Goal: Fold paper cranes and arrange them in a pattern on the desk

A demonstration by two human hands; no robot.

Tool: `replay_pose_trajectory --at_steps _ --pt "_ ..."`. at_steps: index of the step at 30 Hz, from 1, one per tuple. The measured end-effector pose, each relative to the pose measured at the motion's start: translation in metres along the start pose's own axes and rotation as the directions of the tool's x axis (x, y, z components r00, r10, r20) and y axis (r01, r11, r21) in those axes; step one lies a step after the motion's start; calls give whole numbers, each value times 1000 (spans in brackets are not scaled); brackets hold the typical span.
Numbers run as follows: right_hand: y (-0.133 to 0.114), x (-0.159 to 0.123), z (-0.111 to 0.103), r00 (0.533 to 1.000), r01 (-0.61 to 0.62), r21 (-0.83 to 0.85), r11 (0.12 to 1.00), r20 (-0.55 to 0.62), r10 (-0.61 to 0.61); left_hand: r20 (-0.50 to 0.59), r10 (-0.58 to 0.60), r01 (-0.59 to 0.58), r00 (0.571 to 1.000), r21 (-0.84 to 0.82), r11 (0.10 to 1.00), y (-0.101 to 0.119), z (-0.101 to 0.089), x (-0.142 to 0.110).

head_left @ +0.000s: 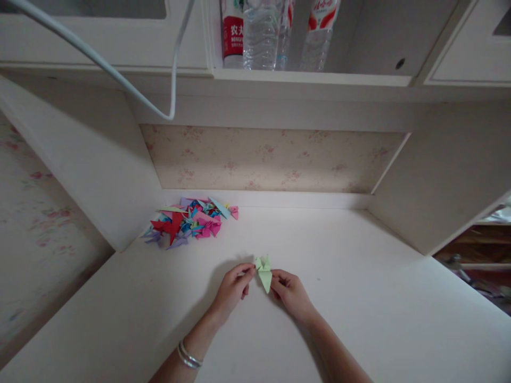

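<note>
Near the middle of the white desk (359,298), a light green paper crane (264,272) is held between my two hands. My left hand (235,287) pinches its left side between thumb and fingertips. On the opposite side, the fingers of my right hand (290,292) close on the crane's right edge, and some of those fingertips are hidden behind the paper. One pointed wing of the crane hangs down toward me. Silver bangles (188,355) circle my left wrist.
A pile of folded paper cranes (187,221) in several colours lies at the back left of the desk. Overhead, a shelf (311,78) holds plastic bottles (261,34). A white cable (120,80) hangs down at the upper left. Side panels (443,175) bound the desk.
</note>
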State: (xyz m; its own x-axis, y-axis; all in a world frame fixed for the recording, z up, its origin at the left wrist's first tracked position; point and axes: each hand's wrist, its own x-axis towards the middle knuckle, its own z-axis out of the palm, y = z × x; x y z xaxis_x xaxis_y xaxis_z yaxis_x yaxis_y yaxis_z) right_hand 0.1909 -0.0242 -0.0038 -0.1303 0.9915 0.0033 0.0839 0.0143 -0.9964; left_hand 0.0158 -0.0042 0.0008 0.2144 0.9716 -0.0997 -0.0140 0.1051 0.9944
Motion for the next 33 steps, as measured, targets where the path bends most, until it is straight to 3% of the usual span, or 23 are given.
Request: replay_pose_trajectory --at_steps 13,17,23,27,33 --pt "17 3 1 998 43 -62 997 -46 -46 6 37 -37 999 82 996 0 -1 8" --pt "15 7 1 995 20 -8 1000 -101 -21 27 140 -143 990 212 967 9 -2 28" --pt "14 11 5 996 -69 -12 998 -56 68 -8 281 -249 960 443 861 29 13 109" --pt "16 13 7 997 32 -232 972 -63 -48 41 327 -284 944 604 745 35 40 179" --pt "34 23 1 990 115 -415 903 -29 -139 -4 333 -239 943 687 687 29 79 257"
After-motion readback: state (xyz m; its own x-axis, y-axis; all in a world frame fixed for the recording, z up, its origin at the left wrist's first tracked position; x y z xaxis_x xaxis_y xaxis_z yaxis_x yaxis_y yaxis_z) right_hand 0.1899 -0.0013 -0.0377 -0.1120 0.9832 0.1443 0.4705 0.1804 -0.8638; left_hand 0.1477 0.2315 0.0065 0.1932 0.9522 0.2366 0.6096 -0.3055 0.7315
